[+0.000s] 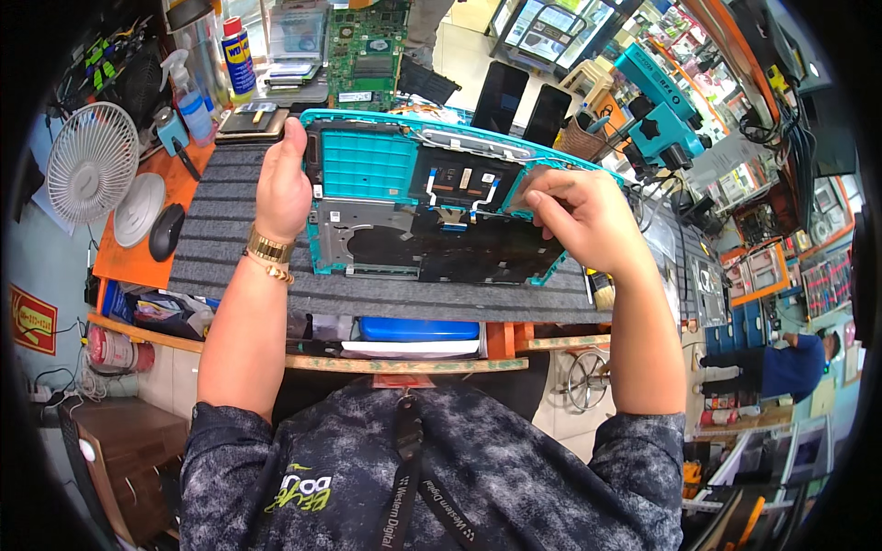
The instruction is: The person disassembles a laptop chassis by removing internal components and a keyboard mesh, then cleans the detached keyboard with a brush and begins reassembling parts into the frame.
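Note:
A teal laptop top case (367, 165) stands tilted up over the grey mat, its inner side facing me. My left hand (283, 188) grips its left edge, with the fingers mostly behind it. My right hand (579, 216) is closed in a pinch in front of the right part of the case. Something thin seems to run from those fingers toward the ribbon connector (473, 218), but I cannot make out what it is. White ribbon cables (490, 190) lie beside the black touchpad back (448, 179). Below them a dark keyboard backing (469, 248) spans the case.
Behind the case are a green circuit board (367, 50), two dark phones (501, 96) and a teal microscope (657, 87). A spray can (238, 60), spray bottle (191, 106) and white fan (92, 161) stand left. An open drawer (418, 331) lies below the bench edge. Another person (781, 372) is at the far right.

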Available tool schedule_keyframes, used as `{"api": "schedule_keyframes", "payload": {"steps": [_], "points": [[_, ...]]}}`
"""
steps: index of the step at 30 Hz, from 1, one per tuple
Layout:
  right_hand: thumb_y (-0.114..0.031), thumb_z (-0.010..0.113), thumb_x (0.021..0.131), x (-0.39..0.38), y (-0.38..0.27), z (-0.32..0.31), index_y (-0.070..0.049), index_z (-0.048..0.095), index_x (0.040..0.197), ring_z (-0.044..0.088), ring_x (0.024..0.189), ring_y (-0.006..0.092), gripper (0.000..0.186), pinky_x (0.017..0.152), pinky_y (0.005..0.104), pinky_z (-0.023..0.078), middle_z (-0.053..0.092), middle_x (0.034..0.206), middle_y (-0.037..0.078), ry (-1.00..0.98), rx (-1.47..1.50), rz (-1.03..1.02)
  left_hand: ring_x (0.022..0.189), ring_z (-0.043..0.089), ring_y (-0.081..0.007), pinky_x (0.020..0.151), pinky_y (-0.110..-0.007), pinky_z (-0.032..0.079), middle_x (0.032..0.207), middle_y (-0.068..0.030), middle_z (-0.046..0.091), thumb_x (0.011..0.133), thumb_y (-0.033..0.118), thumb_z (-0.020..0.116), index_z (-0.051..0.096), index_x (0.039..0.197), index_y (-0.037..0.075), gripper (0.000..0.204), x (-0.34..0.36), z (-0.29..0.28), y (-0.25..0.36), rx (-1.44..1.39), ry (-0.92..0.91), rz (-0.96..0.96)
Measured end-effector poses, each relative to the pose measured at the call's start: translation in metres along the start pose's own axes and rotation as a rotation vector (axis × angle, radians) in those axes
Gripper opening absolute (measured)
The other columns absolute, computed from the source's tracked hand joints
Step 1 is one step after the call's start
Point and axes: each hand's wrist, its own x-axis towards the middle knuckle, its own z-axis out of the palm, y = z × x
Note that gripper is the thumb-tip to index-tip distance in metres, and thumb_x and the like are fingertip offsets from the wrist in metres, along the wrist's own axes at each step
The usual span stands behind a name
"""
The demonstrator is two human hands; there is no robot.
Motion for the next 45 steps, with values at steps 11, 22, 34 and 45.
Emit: {"api": "schedule_keyframes", "payload": {"steps": [11, 22, 34, 45], "points": [[-0.006, 0.076, 0.092, -0.017, -0.018, 0.067, -0.006, 0.073, 0.121, 0.074, 0.088, 0.0386, 0.029, 0.078, 0.0484, 0.06, 0.071, 0.097, 0.014, 0.15, -0.309, -0.364, 0.082, 0.038, -0.0048, 0.074, -0.028, 0.035, 0.085, 0.009, 0.05, 0.124, 0.047, 0.044, 0.064, 0.085, 0.007, 0.06, 0.001, -0.009, -0.003, 0.053, -0.04, 0.026], [-0.008, 0.085, 0.087, 0.0, -0.008, 0.112, -0.012, 0.069, 0.098, 0.072, 0.079, 0.0299, 0.02, 0.066, 0.044, 0.057, 0.065, 0.084, 0.006, 0.294, -0.576, -0.434, 0.079, 0.037, -0.0033, 0.069, -0.027, 0.03, 0.082, 0.0107, 0.046, 0.122, 0.054, 0.049, 0.058, 0.082, 0.01, 0.06, 0.0, 0.002, 0.011, -0.022, -0.08, 0.004], [-0.007, 0.078, 0.1, -0.004, 0.002, 0.122, -0.007, 0.066, 0.107, 0.077, 0.075, 0.0397, 0.013, 0.062, 0.0474, 0.057, 0.076, 0.086, 0.017, 0.334, -0.185, -0.21, 0.077, 0.038, -0.0027, 0.067, -0.027, 0.033, 0.081, 0.0115, 0.049, 0.117, 0.052, 0.062, 0.064, 0.086, 0.008, 0.055, 0.0, 0.004, 0.011, -0.052, -0.228, 0.06], [-0.002, 0.075, 0.104, -0.003, -0.001, 0.13, -0.002, 0.067, 0.108, 0.08, 0.072, 0.026, 0.008, 0.064, 0.0344, 0.059, 0.075, 0.078, 0.013, 0.417, 0.004, -0.189, 0.07, 0.036, -0.0011, 0.06, -0.026, 0.028, 0.074, 0.0135, 0.044, 0.115, 0.059, 0.062, 0.062, 0.079, 0.01, 0.061, 0.004, 0.002, 0.004, -0.037, -0.207, 0.018]]}}
